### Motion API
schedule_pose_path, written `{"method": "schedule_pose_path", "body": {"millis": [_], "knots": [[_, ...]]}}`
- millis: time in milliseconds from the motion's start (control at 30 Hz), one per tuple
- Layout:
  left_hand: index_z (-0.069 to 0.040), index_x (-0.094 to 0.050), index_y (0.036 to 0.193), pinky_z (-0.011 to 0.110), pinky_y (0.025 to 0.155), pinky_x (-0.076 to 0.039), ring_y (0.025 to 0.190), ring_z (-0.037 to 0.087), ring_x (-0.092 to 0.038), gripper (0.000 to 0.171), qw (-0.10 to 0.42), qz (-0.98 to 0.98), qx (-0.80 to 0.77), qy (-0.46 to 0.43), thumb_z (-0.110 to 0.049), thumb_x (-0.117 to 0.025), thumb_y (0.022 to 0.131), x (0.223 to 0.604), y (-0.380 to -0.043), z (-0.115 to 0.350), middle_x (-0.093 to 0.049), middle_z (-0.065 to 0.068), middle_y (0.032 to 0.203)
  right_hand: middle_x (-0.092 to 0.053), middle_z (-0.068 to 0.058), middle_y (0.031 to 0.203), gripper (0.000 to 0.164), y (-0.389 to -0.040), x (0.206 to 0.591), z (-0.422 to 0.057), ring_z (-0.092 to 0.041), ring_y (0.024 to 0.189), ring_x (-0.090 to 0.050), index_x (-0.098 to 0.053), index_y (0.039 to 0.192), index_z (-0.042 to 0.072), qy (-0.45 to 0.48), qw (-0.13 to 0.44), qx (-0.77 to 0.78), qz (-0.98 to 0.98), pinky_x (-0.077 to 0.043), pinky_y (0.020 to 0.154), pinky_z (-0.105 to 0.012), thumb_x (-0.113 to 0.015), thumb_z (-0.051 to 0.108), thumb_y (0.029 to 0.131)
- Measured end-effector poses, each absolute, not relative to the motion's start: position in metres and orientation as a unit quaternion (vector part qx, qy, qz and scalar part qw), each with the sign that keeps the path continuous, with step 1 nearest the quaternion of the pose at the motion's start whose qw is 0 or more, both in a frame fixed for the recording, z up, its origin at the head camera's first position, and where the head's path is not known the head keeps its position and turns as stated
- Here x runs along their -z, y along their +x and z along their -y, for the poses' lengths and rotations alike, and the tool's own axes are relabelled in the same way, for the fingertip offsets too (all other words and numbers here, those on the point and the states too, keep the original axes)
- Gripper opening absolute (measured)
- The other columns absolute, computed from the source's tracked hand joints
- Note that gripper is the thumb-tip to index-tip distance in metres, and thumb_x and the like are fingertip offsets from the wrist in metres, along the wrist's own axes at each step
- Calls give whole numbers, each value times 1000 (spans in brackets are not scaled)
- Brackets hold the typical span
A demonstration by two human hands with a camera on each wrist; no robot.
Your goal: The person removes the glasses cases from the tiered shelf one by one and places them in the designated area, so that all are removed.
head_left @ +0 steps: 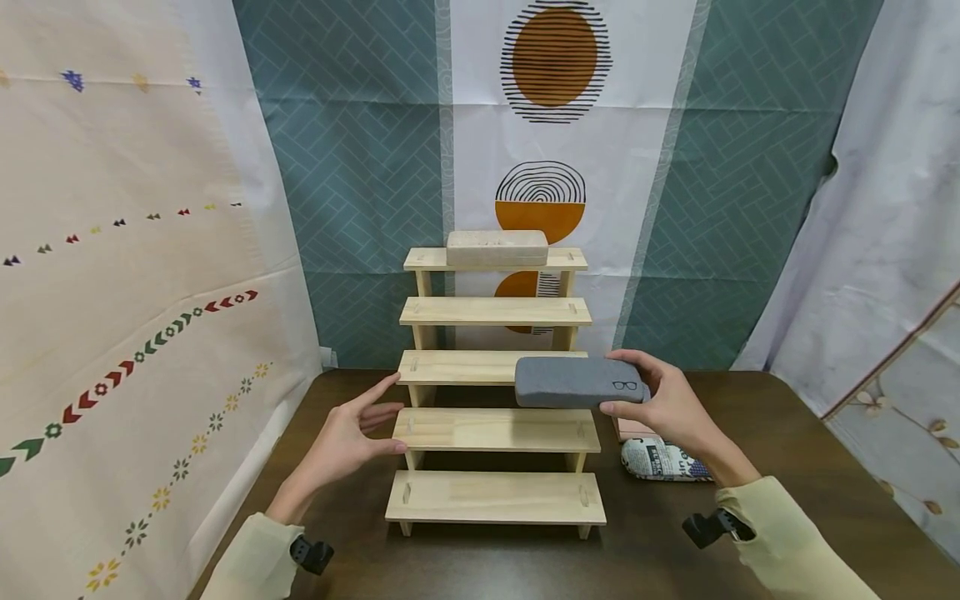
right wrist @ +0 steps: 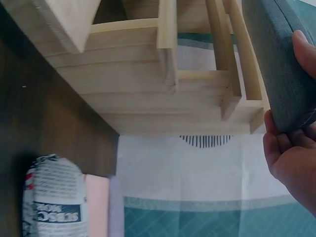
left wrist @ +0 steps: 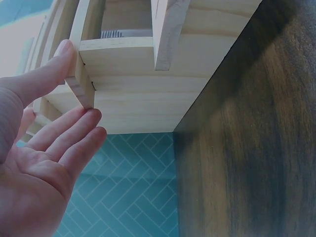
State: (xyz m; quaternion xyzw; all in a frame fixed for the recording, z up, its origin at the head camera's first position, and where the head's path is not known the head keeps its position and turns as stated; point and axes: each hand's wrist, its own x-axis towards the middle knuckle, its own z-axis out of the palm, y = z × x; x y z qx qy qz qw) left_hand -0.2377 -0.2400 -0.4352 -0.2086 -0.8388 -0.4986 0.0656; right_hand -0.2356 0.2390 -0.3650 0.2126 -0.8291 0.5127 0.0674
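A grey glasses case [head_left: 573,382] with a small spectacles print is held level in front of the middle tier of a stepped wooden rack [head_left: 495,500]. My right hand [head_left: 667,404] grips the case's right end, thumb on the near side and fingers behind. In the right wrist view the grey case [right wrist: 279,59] is raised beside the upper tiers. My left hand [head_left: 348,433] is at the rack's left side, thumb and fingers at opposite edges of a shelf's end [left wrist: 81,81]. On the top tier lies a cream-coloured oblong case [head_left: 497,248].
On the dark wood table [head_left: 495,575], right of the rack, lie a newspaper-print pouch [head_left: 660,460] and a pink flat thing [head_left: 633,429]. A lavender thing [right wrist: 116,207] stands beside the pink one. Patterned cloths hang behind and at both sides.
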Motion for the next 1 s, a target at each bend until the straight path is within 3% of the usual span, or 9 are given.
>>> {"method": "schedule_pose_path", "body": {"millis": [233, 533, 767, 1000], "knots": [[-25, -43, 163, 55, 102, -54, 126, 33, -66, 103, 67, 840, 496, -209, -8, -96, 77, 435, -238, 240, -65, 18, 140, -60, -22, 121, 66, -226, 379, -248, -20, 95, -65, -55, 145, 0, 223, 56, -538, 811, -64, 71, -34, -86, 2, 87], [-27, -42, 164, 58, 102, -53, 127, 34, -65, 105, 64, 842, 495, -203, -8, -96, 76, 434, -237, 240, -66, 17, 138, -54, -19, 136, 65, -214, 394, -265, -16, 102, -65, -57, 145, 1, 235, 69, -530, 812, -58, 79, -26, -86, 2, 87], [-25, -42, 164, 56, 101, -54, 126, 35, -66, 106, 69, 842, 493, -207, -8, -97, 76, 434, -237, 239, -66, 18, 139, -60, -16, 118, 65, -201, 406, -286, -16, 88, -66, -57, 144, 2, 220, 73, -516, 825, -59, 69, -29, -87, 1, 86], [-24, -42, 164, 54, 101, -55, 125, 35, -66, 103, 75, 843, 489, -214, -9, -96, 77, 434, -237, 238, -66, 19, 138, -68, -13, 112, 66, -189, 415, -308, -17, 91, -68, -54, 146, -1, 211, 58, -526, 822, -59, 73, -28, -85, -2, 87]]}}
